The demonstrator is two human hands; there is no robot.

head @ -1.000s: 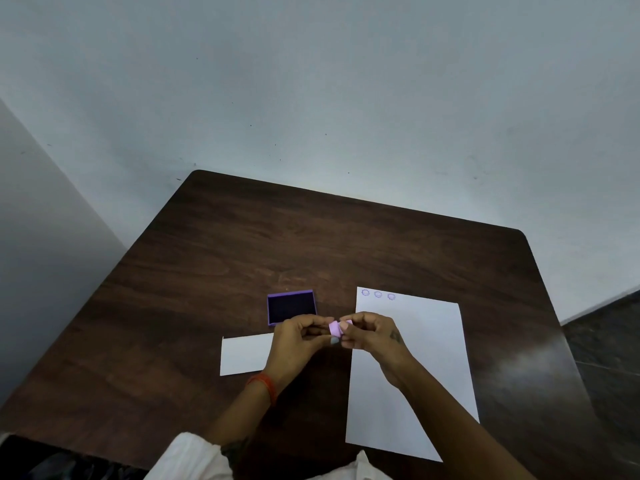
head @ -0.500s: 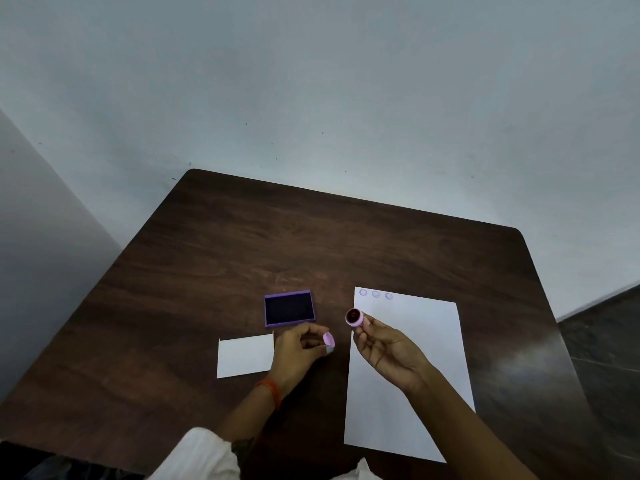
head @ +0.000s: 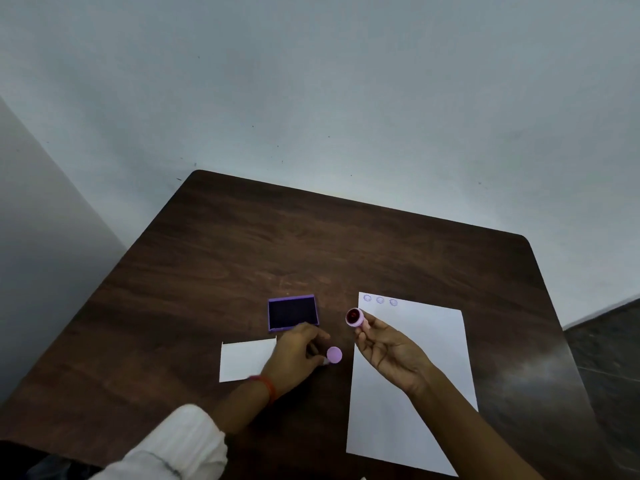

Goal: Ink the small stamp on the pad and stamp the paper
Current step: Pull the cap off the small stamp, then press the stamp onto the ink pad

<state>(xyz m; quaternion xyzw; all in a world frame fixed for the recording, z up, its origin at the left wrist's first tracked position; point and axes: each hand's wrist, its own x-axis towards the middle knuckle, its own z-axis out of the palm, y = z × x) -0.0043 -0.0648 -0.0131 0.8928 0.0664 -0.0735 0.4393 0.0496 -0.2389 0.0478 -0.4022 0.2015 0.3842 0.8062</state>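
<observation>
- Left hand (head: 298, 355) covers near corner of ink pad (head: 293, 312); pinches pink cap (head: 334, 355).
- Right hand (head: 388, 344) fingertips grip small pink stamp (head: 354, 317), dark face visible, right of pad, beside paper (head: 408, 375).
- Three stamped marks (head: 380, 300) illegible.

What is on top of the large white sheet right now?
Three faint round stamp prints line the large white sheet along its far edge. The right hand, holding the small stamp, hovers over its left side and hides the paper beneath.

purple ink pad (head: 293, 312), pink stamp (head: 355, 318), white paper (head: 408, 382)
</observation>
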